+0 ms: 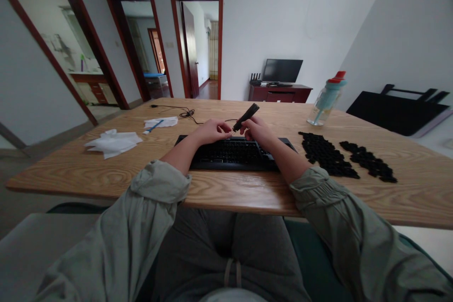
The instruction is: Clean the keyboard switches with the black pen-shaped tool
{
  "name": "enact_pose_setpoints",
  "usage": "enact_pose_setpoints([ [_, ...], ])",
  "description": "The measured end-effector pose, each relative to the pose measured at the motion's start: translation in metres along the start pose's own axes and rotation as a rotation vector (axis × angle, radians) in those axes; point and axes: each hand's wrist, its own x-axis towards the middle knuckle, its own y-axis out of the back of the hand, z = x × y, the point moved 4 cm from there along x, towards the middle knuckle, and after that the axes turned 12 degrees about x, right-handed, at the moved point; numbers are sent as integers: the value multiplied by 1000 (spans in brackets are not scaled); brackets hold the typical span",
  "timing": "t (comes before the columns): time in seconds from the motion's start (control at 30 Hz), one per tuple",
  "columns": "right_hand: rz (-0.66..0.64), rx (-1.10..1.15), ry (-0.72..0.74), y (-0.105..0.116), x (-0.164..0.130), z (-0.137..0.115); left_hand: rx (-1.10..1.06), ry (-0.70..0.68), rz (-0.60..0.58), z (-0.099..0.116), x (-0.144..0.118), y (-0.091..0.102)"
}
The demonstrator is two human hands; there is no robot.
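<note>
Holding a long black bar-shaped part [246, 117] above the keyboard [231, 153], both hands are raised over the far edge of the board. The right hand [257, 129] is closed around the lower end of the part, which slants up and away toward the back of the worktop [226, 188]. The fingers of the left hand [211, 131] are pinched together at that same lower end; whether they grip the part itself or only touch its tip cannot be told.

The keyboard is seen lying flat, near the front edge of the worktop, its cable [184, 112] trailing off behind. Loose black keycaps [327, 153] are laid out in two groups to the right, well apart from the hands. A water bottle [326, 101] stands behind them. White tissues [113, 142] and a further tissue with a blue stick [161, 122] lie to the left.

It is judged that the part is being handled or cleaned end by end. The step would be done well if the part were kept steady by the right hand, with only light pressure from the left fingers, and worked over the board so that anything dropped is caught there.
</note>
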Motion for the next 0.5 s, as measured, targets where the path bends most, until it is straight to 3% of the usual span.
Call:
enact_pose_setpoints([
  [0.27, -64, -140, -4, -3, 3, 5, 93, 64, -82, 4, -2, 0],
  [0.5, -42, -184, 13, -4, 0, -4, 129, 50, -75, -1, -1, -1],
])
